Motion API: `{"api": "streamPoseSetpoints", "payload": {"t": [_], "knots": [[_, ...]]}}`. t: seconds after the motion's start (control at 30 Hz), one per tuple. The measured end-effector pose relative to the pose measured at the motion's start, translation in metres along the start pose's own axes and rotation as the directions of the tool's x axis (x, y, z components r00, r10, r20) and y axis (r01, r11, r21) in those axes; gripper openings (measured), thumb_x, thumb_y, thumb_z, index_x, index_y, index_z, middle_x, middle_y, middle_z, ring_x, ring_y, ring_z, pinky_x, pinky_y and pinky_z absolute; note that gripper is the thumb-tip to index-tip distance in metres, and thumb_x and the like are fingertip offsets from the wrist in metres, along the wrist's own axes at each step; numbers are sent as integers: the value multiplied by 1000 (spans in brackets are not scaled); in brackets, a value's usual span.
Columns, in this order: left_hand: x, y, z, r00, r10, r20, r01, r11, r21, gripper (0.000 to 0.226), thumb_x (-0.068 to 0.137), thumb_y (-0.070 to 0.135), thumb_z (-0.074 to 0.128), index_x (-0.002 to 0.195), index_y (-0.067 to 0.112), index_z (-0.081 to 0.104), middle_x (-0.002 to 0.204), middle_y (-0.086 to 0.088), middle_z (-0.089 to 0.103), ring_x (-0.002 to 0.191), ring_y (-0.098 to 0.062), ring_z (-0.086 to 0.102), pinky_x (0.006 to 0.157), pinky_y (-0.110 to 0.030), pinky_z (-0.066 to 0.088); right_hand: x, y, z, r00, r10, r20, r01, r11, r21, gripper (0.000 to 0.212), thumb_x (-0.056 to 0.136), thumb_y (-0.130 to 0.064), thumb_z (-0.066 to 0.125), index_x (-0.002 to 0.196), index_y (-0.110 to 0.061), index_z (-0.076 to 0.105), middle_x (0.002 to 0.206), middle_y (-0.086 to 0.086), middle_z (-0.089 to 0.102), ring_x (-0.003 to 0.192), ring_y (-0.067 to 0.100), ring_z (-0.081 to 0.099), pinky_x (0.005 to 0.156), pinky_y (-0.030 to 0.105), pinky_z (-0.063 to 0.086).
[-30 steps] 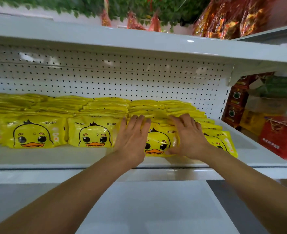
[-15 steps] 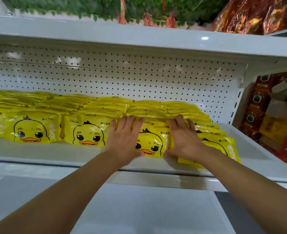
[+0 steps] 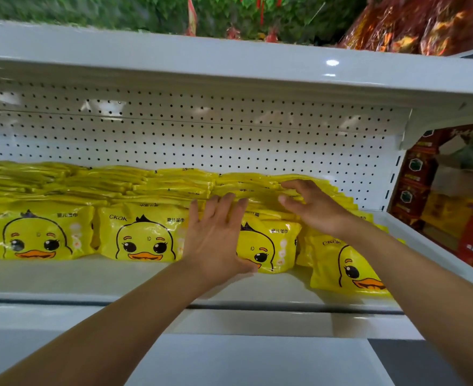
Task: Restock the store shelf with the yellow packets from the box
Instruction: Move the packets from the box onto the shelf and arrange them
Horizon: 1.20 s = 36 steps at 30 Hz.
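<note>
While flat, hands (both) on packets.

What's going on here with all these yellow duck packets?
A person is stocking a white store shelf with yellow packets that have a cartoon duck face. The left hand lies flat with straight fingers against the front of one packet stack, pressing it into line. The right hand reaches over the top of the packets behind it, fingers loosely spread, holding nothing. One packet at the right end sits further forward than the rest. The box is not in view.
</note>
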<state>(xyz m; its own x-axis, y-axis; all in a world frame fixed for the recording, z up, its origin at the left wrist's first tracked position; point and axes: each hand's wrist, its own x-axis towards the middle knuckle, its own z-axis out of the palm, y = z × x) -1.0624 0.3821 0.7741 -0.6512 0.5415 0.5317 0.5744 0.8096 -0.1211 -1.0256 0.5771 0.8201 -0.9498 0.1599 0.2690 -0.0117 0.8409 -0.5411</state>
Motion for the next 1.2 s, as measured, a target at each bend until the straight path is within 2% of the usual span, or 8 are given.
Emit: {"api": "streamPoseSetpoints", "payload": {"t": [0.1, 0.2, 0.37, 0.53, 0.63, 0.77, 0.93, 1.2], "knots": [[3, 4, -1, 999, 45, -9, -45, 999, 5, 114, 53, 71, 69, 145, 22, 23, 153, -1, 20, 140, -23, 21, 113, -52, 7, 24, 1, 7, 995, 27, 95, -14, 990, -137, 39, 100, -22, 38, 138, -18, 42, 146, 9, 35, 133, 23, 35, 102, 27, 30], [6, 3, 8, 997, 24, -67, -22, 999, 28, 108, 20, 69, 77, 113, 17, 60, 117, -4, 61, 105, -25, 60, 97, -53, 39, 35, -1, 13, 995, 33, 98, -15, 983, -182, 40, 95, -6, 41, 134, -15, 49, 142, 12, 36, 130, 25, 39, 91, 20, 30], [11, -1, 9, 991, 25, -130, -21, 999, 33, 108, 5, 71, 72, 98, 18, 65, 88, 0, 64, 77, -22, 60, 72, -38, 48, 32, 1, 9, 993, -43, 110, 62, 982, -178, 35, 89, 1, 47, 118, -13, 61, 110, 1, 50, 111, 20, 49, 91, 28, 39], [21, 0, 0, 999, 44, -8, -44, 998, 38, 109, 44, 73, 73, 133, 22, 37, 132, 0, 42, 120, -22, 38, 98, -39, 29, 55, 10, 5, 999, 1, -44, 1, 999, 46, 27, 92, -8, 49, 115, -13, 62, 112, 2, 58, 105, 17, 52, 87, 29, 41], [24, -3, 1, 997, 66, 38, -68, 997, 44, 109, 52, 71, 71, 138, 21, 27, 151, 0, 23, 136, -23, 20, 113, -45, 9, 79, 12, 8, 999, 34, 5, -33, 996, -83, 35, 96, -10, 41, 129, -15, 51, 134, 6, 50, 109, 17, 48, 79, 22, 39], [24, -6, 5, 996, 66, 54, -67, 998, 18, 106, 52, 70, 73, 135, 20, 29, 137, 1, 42, 132, -20, 34, 115, -43, 10, 98, 11, 21, 988, 77, 136, -51, 981, -187, 40, 97, -7, 36, 135, -15, 47, 142, 8, 43, 127, 23, 42, 100, 29, 35], [21, -5, 4, 996, 76, 53, -78, 996, 33, 105, 53, 71, 71, 134, 22, 28, 130, 0, 43, 123, -22, 41, 109, -42, 20, 96, 14, 17, 987, 49, 156, -22, 985, -171, 35, 95, -4, 39, 122, -13, 58, 129, 10, 54, 102, 16, 46, 84, 26, 37], [26, -6, 6, 996, 86, 26, -86, 996, -6, 107, 44, 73, 74, 130, 23, 34, 124, 2, 48, 117, -22, 45, 101, -43, 30, 118, 13, 15, 991, 99, 92, -81, 980, -184, 38, 95, -2, 35, 118, -16, 62, 139, 8, 47, 125, 24, 44, 96, 28, 37]]}}
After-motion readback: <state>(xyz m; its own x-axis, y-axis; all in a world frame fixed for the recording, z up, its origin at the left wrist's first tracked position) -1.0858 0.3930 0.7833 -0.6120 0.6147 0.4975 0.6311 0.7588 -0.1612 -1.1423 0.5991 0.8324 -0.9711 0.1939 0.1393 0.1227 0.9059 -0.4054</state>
